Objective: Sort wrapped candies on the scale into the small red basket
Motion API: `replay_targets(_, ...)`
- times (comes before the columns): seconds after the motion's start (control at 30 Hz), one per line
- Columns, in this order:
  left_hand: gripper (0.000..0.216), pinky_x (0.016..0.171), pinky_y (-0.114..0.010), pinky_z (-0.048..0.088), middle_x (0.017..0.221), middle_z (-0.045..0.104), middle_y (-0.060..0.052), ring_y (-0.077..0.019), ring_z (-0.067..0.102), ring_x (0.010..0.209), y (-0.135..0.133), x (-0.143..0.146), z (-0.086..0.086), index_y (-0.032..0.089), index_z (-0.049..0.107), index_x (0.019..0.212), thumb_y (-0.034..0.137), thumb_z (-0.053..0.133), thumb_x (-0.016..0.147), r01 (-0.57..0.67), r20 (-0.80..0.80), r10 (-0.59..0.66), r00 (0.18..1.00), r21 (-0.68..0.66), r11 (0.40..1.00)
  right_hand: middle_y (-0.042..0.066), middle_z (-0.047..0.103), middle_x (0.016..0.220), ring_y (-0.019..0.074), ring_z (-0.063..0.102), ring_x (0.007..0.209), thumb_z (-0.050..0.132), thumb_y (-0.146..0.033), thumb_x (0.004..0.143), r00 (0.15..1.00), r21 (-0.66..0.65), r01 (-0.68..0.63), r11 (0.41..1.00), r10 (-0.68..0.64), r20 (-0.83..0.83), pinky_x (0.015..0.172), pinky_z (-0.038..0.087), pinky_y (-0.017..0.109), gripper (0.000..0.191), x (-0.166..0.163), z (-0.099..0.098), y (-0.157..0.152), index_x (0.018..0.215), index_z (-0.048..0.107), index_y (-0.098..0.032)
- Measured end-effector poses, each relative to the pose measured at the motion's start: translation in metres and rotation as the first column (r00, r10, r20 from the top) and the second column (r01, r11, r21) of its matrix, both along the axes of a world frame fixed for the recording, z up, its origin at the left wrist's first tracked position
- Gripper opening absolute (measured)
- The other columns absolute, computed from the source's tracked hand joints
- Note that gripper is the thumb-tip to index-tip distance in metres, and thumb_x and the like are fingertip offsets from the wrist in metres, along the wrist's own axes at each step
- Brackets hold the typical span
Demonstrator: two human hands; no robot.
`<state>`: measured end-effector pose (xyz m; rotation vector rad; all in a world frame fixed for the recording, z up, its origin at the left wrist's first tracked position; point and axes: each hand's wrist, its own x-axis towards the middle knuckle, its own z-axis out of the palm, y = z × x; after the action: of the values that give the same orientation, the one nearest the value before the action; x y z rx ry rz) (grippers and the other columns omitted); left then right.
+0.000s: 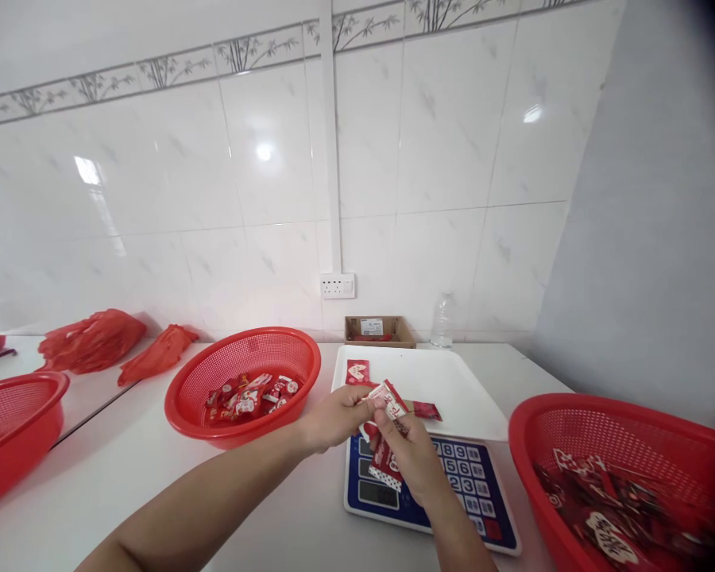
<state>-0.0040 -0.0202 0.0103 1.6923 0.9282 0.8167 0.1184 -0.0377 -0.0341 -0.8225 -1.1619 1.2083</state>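
Note:
My left hand [339, 417] and my right hand [410, 454] meet over the front of a digital scale [477, 477]. Both are closed, fingertips pinching small sealed packets. A white and red packet [388, 397] shows between the thumbs, and a red packet [386, 462] with a dotted edge hangs below, over the display. How many packets each hand grips is partly hidden. On the scale's white tray [446, 377] lie a flat red packet [357, 371] with a pale heart shape and a narrow dark red packet [426, 410], just beyond my fingers.
Left of the scale stands a red mesh basket [238, 345] with mixed packets; another red basket [521, 445] of packets is at right. A third basket [21, 429] sits far left, near red plastic bags [92, 342]. Behind are a cardboard box [408, 334] and a clear bottle [444, 319].

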Motion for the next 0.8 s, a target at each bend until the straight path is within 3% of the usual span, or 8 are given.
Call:
replay_targets(0.2,0.042,0.047,-0.019,0.03,0.057,0.043,0.005,-0.0071,0.036,0.051,-0.012,-0.015,-0.006,0.016,0.05,0.068,0.057,0.049,0.078,-0.082,-0.07,0.082,0.994,0.015,0.997,-0.003,0.057,0.045,0.0091,0.048,0.041,0.066,-0.05,0.065,0.999,0.045,-0.049,0.998,0.048,0.016,0.042,0.036,0.019,0.036,-0.01,0.0,-0.006,0.062,0.063,-0.014)
replay_targets(0.43,0.047,0.041,-0.018,0.024,0.054,0.046,0.004,-0.0062,0.037,0.046,-0.019,-0.024,-0.015,0.015,0.049,0.065,0.061,0.048,0.075,-0.087,0.018,0.092,0.996,-0.175,0.981,-0.002,0.059,0.047,0.0111,0.053,0.044,0.064,-0.045,0.07,0.993,0.078,-0.117,0.99,0.118,0.001,0.045,0.041,0.02,0.03,-0.022,0.003,-0.012,0.065,0.065,-0.015)
replay_targets(0.67,0.047,0.041,-0.019,0.023,0.051,0.046,0.004,-0.0059,0.036,0.044,-0.026,-0.028,-0.015,0.015,0.047,0.062,0.06,0.047,0.076,-0.109,-0.012,0.108,0.994,-0.047,0.993,0.0,0.064,0.061,0.0132,0.058,0.056,0.062,-0.043,0.074,0.966,0.117,-0.257,0.959,0.255,0.034,0.056,0.049,0.024,0.027,-0.018,0.002,-0.014,0.076,0.067,-0.017)
replay_targets(0.8,0.048,0.043,-0.018,0.027,0.056,0.046,0.003,-0.0067,0.04,0.048,-0.028,-0.027,-0.015,0.015,0.048,0.065,0.061,0.046,0.076,-0.098,0.063,0.104,0.993,-0.081,0.992,0.002,0.064,0.06,0.0153,0.059,0.056,0.059,-0.048,0.076,0.96,0.118,-0.276,0.954,0.269,0.073,0.056,0.048,0.026,0.034,-0.016,-0.002,-0.01,0.078,0.066,-0.016)
